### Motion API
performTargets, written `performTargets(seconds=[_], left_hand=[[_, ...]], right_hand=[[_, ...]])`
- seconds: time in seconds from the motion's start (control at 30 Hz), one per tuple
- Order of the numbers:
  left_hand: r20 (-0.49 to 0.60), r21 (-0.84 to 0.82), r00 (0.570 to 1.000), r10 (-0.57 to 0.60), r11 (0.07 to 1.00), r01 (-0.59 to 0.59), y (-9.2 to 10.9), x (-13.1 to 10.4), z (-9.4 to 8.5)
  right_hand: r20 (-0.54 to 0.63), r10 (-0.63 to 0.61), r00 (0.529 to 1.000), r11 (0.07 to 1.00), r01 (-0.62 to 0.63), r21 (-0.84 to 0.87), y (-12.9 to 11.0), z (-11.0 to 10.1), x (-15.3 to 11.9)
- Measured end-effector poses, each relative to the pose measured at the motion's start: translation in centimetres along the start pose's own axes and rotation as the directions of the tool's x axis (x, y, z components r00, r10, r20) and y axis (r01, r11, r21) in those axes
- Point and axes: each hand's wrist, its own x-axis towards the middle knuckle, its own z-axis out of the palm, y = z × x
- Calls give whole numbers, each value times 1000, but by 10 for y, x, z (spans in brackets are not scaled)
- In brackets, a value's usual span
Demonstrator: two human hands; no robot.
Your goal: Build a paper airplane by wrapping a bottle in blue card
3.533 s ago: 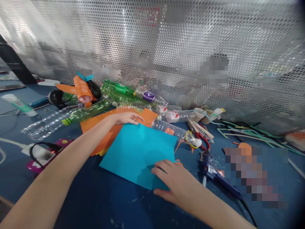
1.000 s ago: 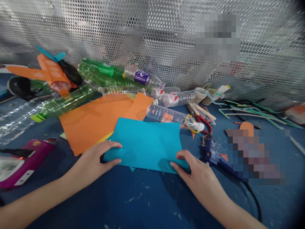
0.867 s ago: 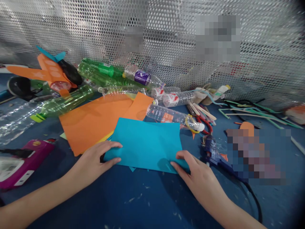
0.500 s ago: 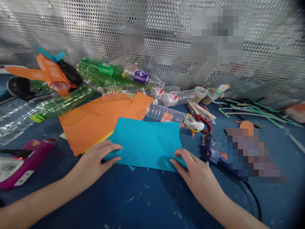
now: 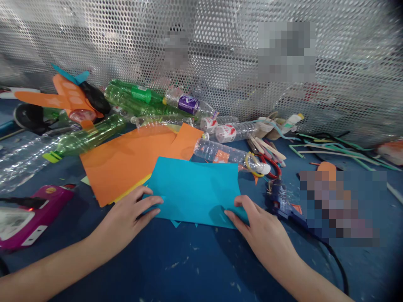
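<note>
A sheet of blue paper [image 5: 195, 188] lies in front of me, its near edge towards my body. My left hand [image 5: 138, 212] grips its lower left edge between thumb and fingers. At the lower right corner my right hand [image 5: 256, 220] pinches the sheet the same way. Small pointed bits of blue paper peek out under the near edge. Just behind it, orange paper [image 5: 122, 159] lies over a strip of yellow paper [image 5: 134, 188]. A clear plastic bottle [image 5: 231, 155] with a white cap rests close to the sheet's far right corner.
Green bottles [image 5: 132, 100] and clear bottles lie along a perforated metal screen [image 5: 126, 37]. An orange model plane [image 5: 67, 94] stands back left, a magenta power strip [image 5: 47, 214] near left. To the right are a blue glue gun [image 5: 288, 209] with a black cord, red-handled scissors [image 5: 273, 165] and straws [image 5: 333, 149].
My left hand's fingers have spread slightly along the paper's edge. The right hand keeps its hold, and the whole view has shifted a little.
</note>
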Motion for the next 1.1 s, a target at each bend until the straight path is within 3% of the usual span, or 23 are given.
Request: performTargets(seconds=[0.1, 0.23, 0.43, 1.1], left_hand=[[-5, -29, 997, -75, 997, 75, -1, 0, 0], [10, -73, 987, -163, 984, 164, 0, 1, -3], [47, -107, 980, -192, 975, 196, 4, 4, -6], [6, -9, 999, -52, 999, 52, 2, -1, -2]], right_hand=[[14, 23, 1000, 1000, -23, -2, 1, -2, 1], [131, 73, 989, 993, -85, 86, 0, -12, 0], [181, 69, 981, 991, -89, 103, -1, -15, -7], [116, 36, 993, 995, -47, 92, -4, -11, -3]])
